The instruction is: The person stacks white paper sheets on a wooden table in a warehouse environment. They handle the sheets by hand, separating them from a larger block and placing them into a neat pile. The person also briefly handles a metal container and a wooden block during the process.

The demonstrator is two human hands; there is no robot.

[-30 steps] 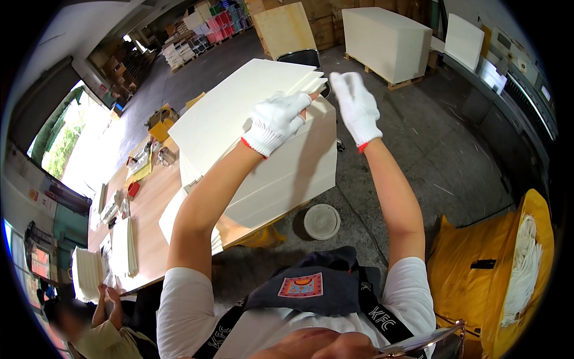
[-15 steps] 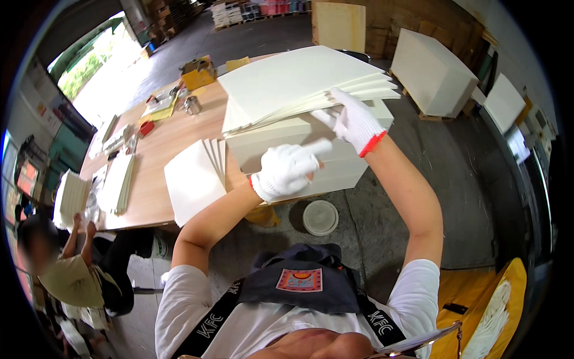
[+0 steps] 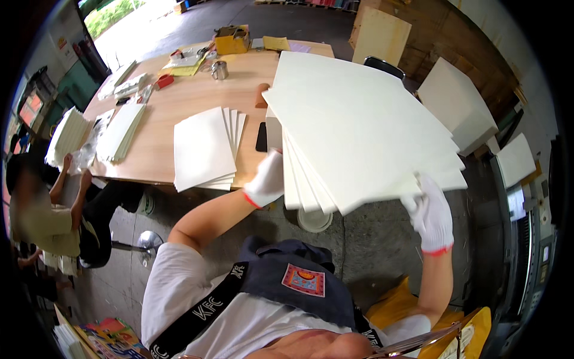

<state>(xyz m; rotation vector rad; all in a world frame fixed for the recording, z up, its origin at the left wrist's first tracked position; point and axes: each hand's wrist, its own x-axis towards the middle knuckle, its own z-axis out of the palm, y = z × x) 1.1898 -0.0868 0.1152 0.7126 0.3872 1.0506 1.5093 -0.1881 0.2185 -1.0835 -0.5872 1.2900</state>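
A fanned set of large white boards (image 3: pixel 365 131) is in front of me, its near edges jutting past the table's front. My right hand (image 3: pixel 431 218), in a white knit glove with a red cuff, is closed on the near right edge of the boards. On the left side, my gloved left hand (image 3: pixel 265 180) grips the edge of the fan, its fingers partly hidden behind the boards. A pale side of the white stack (image 3: pixel 273 130) shows beneath them. A smaller fan of white sheets (image 3: pixel 204 148) lies on the table to the left.
The wooden table (image 3: pixel 161 134) also bears a phone (image 3: pixel 261 137), a metal cup (image 3: pixel 219 70), a yellow box (image 3: pixel 232 40) and more white sheets (image 3: pixel 121 131). A co-worker (image 3: pixel 45 209) sits at left. A round white-lidded bucket (image 3: pixel 314 221) stands below the boards. A white block (image 3: pixel 457 105) is at right.
The boards have turned and come nearer to me, off the stack's back. My right hand has moved down and right with their edge; my left hand has gone from the front to their left side.
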